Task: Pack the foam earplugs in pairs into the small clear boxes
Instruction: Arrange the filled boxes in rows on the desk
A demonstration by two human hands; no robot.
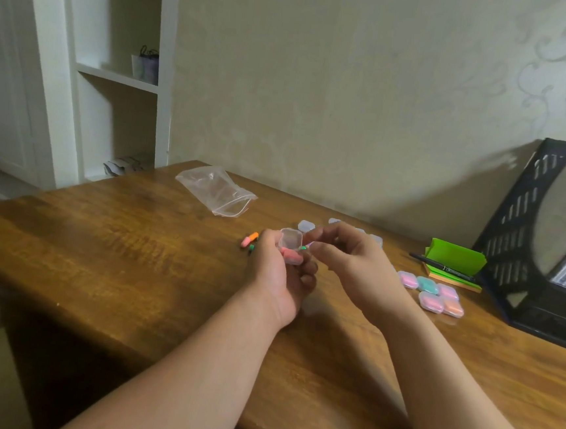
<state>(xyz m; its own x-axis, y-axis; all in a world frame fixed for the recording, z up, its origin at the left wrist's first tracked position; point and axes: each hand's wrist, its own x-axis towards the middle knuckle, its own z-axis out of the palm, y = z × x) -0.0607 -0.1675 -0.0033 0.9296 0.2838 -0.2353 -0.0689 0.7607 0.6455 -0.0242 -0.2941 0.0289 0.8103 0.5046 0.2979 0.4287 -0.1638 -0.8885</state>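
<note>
My left hand (pixel 278 275) holds a small clear box (pixel 290 247) above the wooden table (pixel 134 252); its lid stands open and pink earplugs lie inside. My right hand (pixel 349 257) is beside it, thumb and forefinger pinched at the lid's right edge. A loose orange and pink earplug (pixel 249 239) and a green one (pixel 251 247) lie on the table just left of my left hand. Several filled shut boxes (pixel 433 294) in pink, teal and orange sit to the right. Empty clear boxes (pixel 306 226) lie behind my hands, partly hidden.
An empty zip bag (pixel 217 189) lies at the table's back. A green note holder (pixel 455 262) with a black pen (pixel 441 266) and a black file rack (pixel 539 236) stand at the right. The table's left edge drops to the floor; white shelves stand beyond.
</note>
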